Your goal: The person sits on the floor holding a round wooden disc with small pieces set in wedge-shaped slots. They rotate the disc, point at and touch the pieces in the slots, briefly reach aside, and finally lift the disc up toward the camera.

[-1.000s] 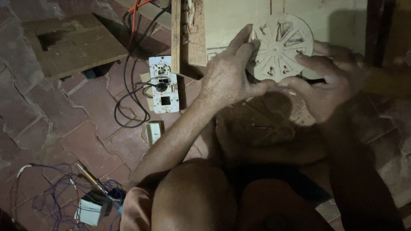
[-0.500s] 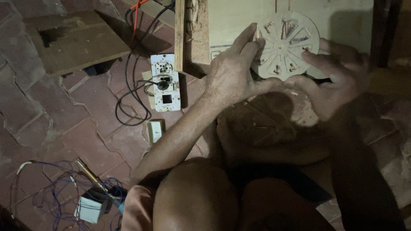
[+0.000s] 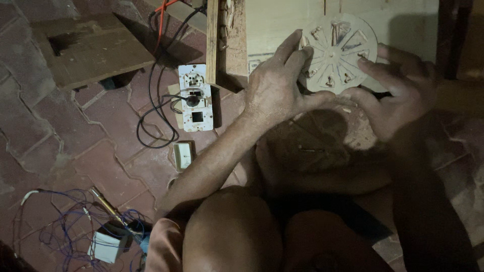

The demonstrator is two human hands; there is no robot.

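Note:
A pale round wooden disc with carved spokes and small cut-outs is held up between both hands, above a dark round block on my lap. My left hand grips the disc's left rim, fingers over its face and thumb beneath. On the right rim rests my right hand, with the forefinger laid on the disc's face. Behind the disc stands a light wooden board.
A white socket strip with a black cable lies on the brick floor. A small white switch is below it. A wooden plank lies upper left. Tangled blue wires and a small box sit lower left.
The view has shifted slightly, and the disc and both hands sit a little further right in the picture. My grip on the disc is unchanged.

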